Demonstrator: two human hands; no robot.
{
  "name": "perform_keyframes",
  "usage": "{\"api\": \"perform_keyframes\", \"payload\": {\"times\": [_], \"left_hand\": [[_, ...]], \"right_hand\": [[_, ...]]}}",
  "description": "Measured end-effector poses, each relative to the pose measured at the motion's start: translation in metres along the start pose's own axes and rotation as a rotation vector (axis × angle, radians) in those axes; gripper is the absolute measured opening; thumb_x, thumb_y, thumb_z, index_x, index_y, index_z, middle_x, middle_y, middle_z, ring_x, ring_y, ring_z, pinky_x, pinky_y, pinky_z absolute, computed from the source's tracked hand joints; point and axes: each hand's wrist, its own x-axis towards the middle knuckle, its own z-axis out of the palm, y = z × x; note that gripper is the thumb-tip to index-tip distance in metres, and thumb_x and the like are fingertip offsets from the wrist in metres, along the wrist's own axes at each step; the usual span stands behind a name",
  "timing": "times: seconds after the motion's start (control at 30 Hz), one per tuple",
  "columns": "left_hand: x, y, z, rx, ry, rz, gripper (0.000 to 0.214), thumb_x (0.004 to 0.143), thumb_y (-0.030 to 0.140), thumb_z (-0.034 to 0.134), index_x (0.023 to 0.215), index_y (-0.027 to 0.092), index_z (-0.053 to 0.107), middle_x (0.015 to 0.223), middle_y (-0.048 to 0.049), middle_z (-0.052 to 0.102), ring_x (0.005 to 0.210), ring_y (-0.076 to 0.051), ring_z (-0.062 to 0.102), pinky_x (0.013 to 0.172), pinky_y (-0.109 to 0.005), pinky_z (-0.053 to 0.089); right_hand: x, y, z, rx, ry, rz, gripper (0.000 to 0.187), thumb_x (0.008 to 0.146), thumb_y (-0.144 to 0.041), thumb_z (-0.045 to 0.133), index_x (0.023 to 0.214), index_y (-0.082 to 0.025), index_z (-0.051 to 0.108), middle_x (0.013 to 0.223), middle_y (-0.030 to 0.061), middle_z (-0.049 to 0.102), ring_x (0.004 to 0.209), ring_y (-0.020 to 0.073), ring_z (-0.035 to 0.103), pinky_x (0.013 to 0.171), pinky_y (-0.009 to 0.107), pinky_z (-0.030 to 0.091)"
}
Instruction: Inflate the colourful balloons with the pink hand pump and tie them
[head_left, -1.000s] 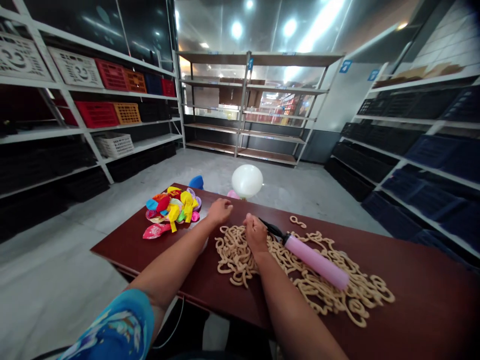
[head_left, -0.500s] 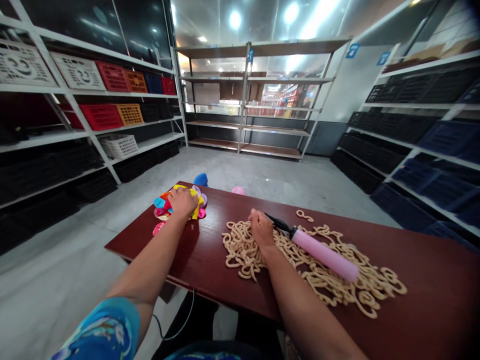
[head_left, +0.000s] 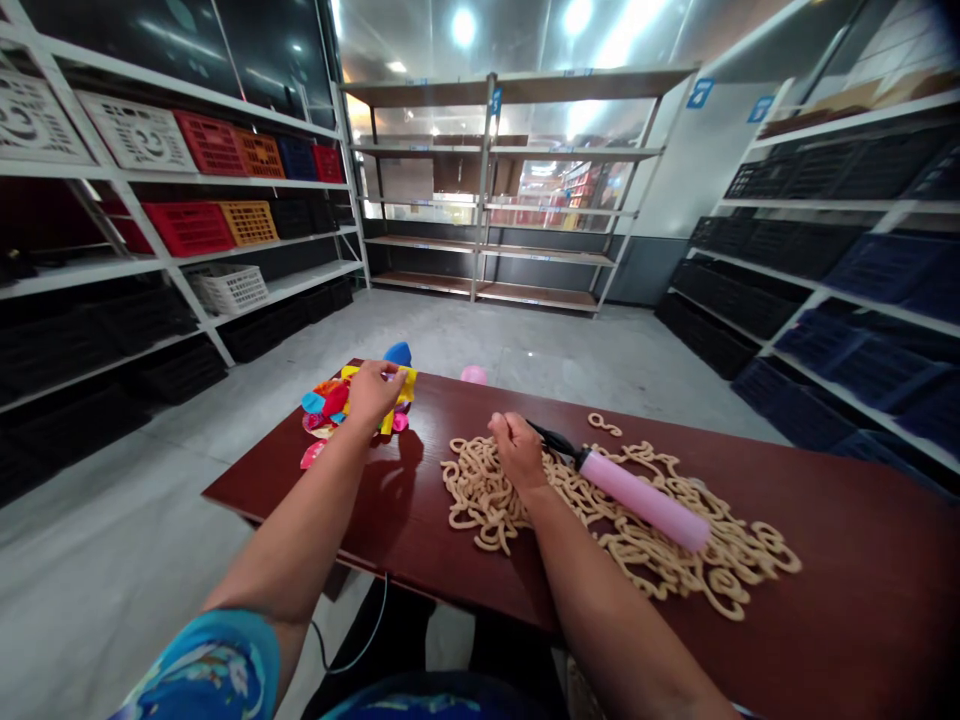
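Note:
Over a pile of limp, many-coloured balloons (head_left: pixel 324 402) at the table's left end is my left hand (head_left: pixel 373 393). Its thumb and fingers pinch a yellow balloon (head_left: pixel 408 386) at the pile's right side. My right hand (head_left: pixel 519 446) is closed in a fist above the left part of a heap of beige, curly, cord-like pieces (head_left: pixel 480 490). What the fist holds, if anything, is hidden. Right beside it is the black end of a pink balloon pump (head_left: pixel 645 500), which lies slantwise across the heap; whether the fingers touch it I cannot tell.
The dark red table (head_left: pixel 427 540) has one loose beige curl (head_left: pixel 604 425) near its far edge. Beyond that edge show a blue rounded thing (head_left: pixel 398 354) and a pink balloon (head_left: pixel 473 375). Shelves with crates (head_left: pixel 187 228) line both sides. A thin cable (head_left: pixel 352 664) hangs in front of me.
My left hand has lifted slightly and turned, and a yellow balloon now shows at its fingertips. My right hand stays closed in the same place beside the pump. The view has shifted slightly.

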Motion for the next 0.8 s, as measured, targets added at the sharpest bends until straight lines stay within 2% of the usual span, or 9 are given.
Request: {"api": "perform_keyframes", "payload": {"times": [0.1,0.17,0.23,0.33,0.47,0.57,0.63,0.7,0.8], "left_hand": [[-0.014,0.022,0.014,-0.497,-0.186,-0.234,0.025,0.062,0.037,0.066,0.074,0.015,0.063,0.070,-0.0050,0.061,0.062,-0.016,0.055,0.059,-0.027,0.042],[-0.027,0.032,0.029,-0.753,-0.313,-0.370,0.027,0.058,0.035,0.070,0.072,0.014,0.061,0.065,-0.0029,0.059,0.057,-0.012,0.053,0.054,-0.024,0.041],[-0.039,0.040,0.046,-0.887,-0.404,-0.475,0.028,0.054,0.032,0.073,0.071,0.014,0.060,0.066,-0.0025,0.059,0.056,-0.011,0.052,0.053,-0.023,0.041],[-0.051,0.048,0.067,-0.961,-0.479,-0.565,0.028,0.053,0.028,0.074,0.072,0.013,0.060,0.068,-0.0037,0.061,0.056,-0.010,0.053,0.052,-0.023,0.041],[-0.057,0.048,0.086,-0.942,-0.432,-0.519,0.023,0.059,0.027,0.070,0.073,0.013,0.059,0.069,-0.0047,0.061,0.057,-0.012,0.055,0.055,-0.026,0.044],[-0.063,0.043,0.092,-0.733,-0.213,-0.347,0.021,0.065,0.033,0.066,0.073,0.015,0.059,0.073,-0.0055,0.061,0.065,-0.014,0.057,0.060,-0.026,0.044],[-0.070,0.039,0.093,-0.599,-0.145,-0.223,0.026,0.071,0.042,0.059,0.067,0.016,0.059,0.067,-0.0051,0.060,0.066,-0.015,0.057,0.061,-0.025,0.042],[-0.079,0.037,0.094,-0.595,-0.249,-0.194,0.039,0.076,0.051,0.049,0.060,0.017,0.058,0.057,-0.0051,0.058,0.060,-0.016,0.056,0.058,-0.026,0.041],[-0.090,0.040,0.098,-0.771,-0.499,-0.312,0.055,0.078,0.062,0.037,0.061,0.016,0.061,0.049,-0.0059,0.055,0.050,-0.016,0.052,0.049,-0.026,0.038]], "right_hand": [[-0.001,-0.006,-0.001,0.122,-0.056,-0.029,0.028,0.086,-0.039,0.041,0.080,-0.018,0.059,0.078,0.0025,0.060,0.072,0.0128,0.054,0.069,0.024,0.041],[-0.002,-0.006,0.002,0.215,-0.095,0.013,0.026,0.083,-0.040,0.046,0.090,-0.018,0.059,0.087,0.0037,0.062,0.075,0.0130,0.056,0.067,0.024,0.043],[-0.004,-0.003,0.006,0.292,-0.127,0.096,0.028,0.080,-0.042,0.051,0.093,-0.018,0.058,0.089,0.0036,0.063,0.074,0.0134,0.057,0.066,0.024,0.044],[-0.003,0.005,0.012,0.387,-0.170,0.219,0.027,0.074,-0.043,0.056,0.086,-0.018,0.059,0.080,0.0013,0.063,0.071,0.0136,0.057,0.067,0.026,0.045],[0.000,0.014,0.015,0.510,-0.149,0.361,0.024,0.071,-0.041,0.058,0.074,-0.018,0.056,0.066,-0.0026,0.059,0.058,0.0108,0.052,0.057,0.023,0.043],[0.003,0.017,0.015,0.601,-0.074,0.469,0.024,0.071,-0.043,0.056,0.073,-0.019,0.052,0.061,-0.0045,0.056,0.049,0.0090,0.047,0.046,0.021,0.039],[0.004,0.017,0.015,0.648,-0.041,0.495,0.024,0.070,-0.043,0.056,0.073,-0.020,0.049,0.060,-0.0048,0.055,0.047,0.0089,0.046,0.043,0.020,0.038],[0.004,0.016,0.015,0.664,-0.027,0.470,0.024,0.071,-0.042,0.057,0.074,-0.020,0.048,0.059,-0.0053,0.054,0.045,0.0086,0.047,0.042,0.020,0.038],[0.002,0.010,0.013,0.674,-0.081,0.403,0.023,0.072,-0.041,0.057,0.077,-0.021,0.047,0.061,-0.0053,0.054,0.044,0.0084,0.048,0.042,0.020,0.039]]}}
